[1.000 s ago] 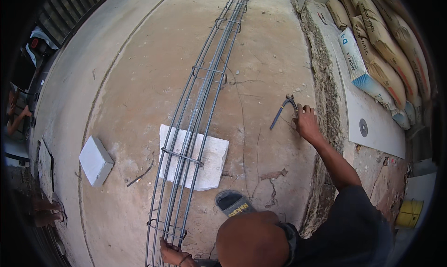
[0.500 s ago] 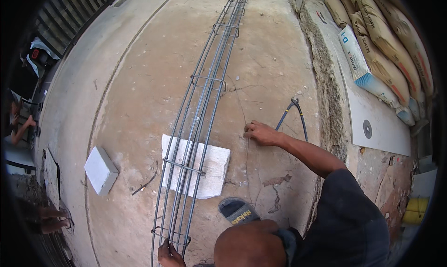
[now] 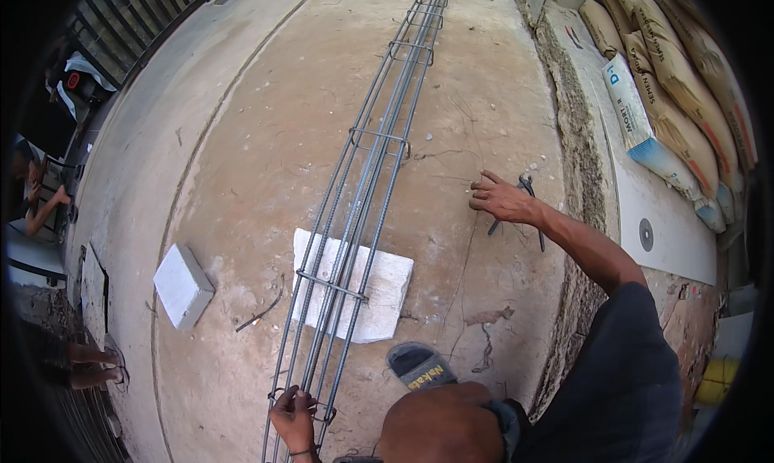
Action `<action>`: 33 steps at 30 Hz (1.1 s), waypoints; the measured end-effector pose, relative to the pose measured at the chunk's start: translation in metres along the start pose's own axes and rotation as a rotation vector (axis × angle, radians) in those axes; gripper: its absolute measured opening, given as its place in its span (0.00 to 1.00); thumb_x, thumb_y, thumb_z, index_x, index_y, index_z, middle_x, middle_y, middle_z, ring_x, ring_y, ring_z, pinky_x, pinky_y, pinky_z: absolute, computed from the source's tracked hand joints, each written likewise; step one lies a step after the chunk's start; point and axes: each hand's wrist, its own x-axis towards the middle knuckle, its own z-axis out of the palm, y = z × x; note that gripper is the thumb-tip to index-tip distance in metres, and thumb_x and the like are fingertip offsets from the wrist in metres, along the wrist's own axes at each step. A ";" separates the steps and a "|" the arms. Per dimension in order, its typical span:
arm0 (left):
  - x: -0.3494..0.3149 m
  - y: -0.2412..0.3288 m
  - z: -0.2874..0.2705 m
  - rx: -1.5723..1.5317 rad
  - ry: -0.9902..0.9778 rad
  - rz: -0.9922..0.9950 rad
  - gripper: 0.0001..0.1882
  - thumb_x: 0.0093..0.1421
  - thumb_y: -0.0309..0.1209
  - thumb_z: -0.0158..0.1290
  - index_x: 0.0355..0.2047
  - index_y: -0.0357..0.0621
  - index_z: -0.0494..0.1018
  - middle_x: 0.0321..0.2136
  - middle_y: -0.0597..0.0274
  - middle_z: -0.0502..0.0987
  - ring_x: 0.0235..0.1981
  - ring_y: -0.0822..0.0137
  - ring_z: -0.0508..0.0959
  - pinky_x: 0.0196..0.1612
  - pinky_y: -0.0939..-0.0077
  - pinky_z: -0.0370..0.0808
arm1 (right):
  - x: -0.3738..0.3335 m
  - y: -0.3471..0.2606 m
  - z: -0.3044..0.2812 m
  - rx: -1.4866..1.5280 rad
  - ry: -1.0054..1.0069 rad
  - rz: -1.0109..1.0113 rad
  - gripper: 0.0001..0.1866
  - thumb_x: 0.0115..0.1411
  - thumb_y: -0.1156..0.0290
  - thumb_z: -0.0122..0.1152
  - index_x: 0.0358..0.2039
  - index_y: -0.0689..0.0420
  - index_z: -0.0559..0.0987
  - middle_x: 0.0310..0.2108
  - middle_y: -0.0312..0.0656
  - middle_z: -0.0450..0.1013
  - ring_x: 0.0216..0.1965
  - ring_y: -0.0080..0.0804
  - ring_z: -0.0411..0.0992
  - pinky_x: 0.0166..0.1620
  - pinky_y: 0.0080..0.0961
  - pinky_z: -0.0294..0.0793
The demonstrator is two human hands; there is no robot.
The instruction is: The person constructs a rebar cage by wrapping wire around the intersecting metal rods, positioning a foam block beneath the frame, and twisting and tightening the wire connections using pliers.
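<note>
Head view: has left hand (image 3: pixel 293 413) low in the frame, right at the steel bar cage (image 3: pixel 355 211), beside a bent hoop (image 3: pixel 329 415) near its bottom end. Bunches left fingertips together there, thumb in close; cannot tell if gripping a bar, a wire or just touching. Wears a dark band on left wrist. Reaches right hand (image 3: pixel 501 202) out over bare floor, palm down, fingers bent and partly spread; cannot tell if pinching the thin wire (image 3: pixel 461 289) that runs along the floor up toward the fingers. Has pincers (image 3: pixel 526 182) just beside right hand, blue handles partly covered by hand and wrist.

Runs the cage lengthwise from lower left-centre to top edge, long bars tied by spaced hoops. Passes over a white slab (image 3: pixel 390 295); puts a white block (image 3: pixel 182 285) well left of the cage, a dark rod (image 3: pixel 260 316) between block and slab. Shows a grey slipper (image 3: pixel 421 368) right of the cage, just above a bent knee (image 3: pixel 442 427). Shows a brown scrap (image 3: pixel 488 316) near the wire.

At right, stacks bags (image 3: pixel 685 92) beside a pale sheet (image 3: pixel 674 252) with a round disc (image 3: pixel 646 235) on top. At left edge, shows part of another person (image 3: pixel 60 197), plus a dark fence (image 3: pixel 133 23) at upper left.
</note>
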 end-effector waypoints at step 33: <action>-0.012 0.079 0.040 -0.031 -0.132 0.263 0.23 0.67 0.40 0.51 0.50 0.29 0.71 0.35 0.48 0.80 0.35 0.64 0.81 0.34 0.75 0.77 | 0.028 -0.205 -0.199 0.793 0.487 0.921 0.07 0.61 0.77 0.55 0.40 0.62 0.78 0.15 0.42 0.67 0.17 0.23 0.66 0.23 0.23 0.64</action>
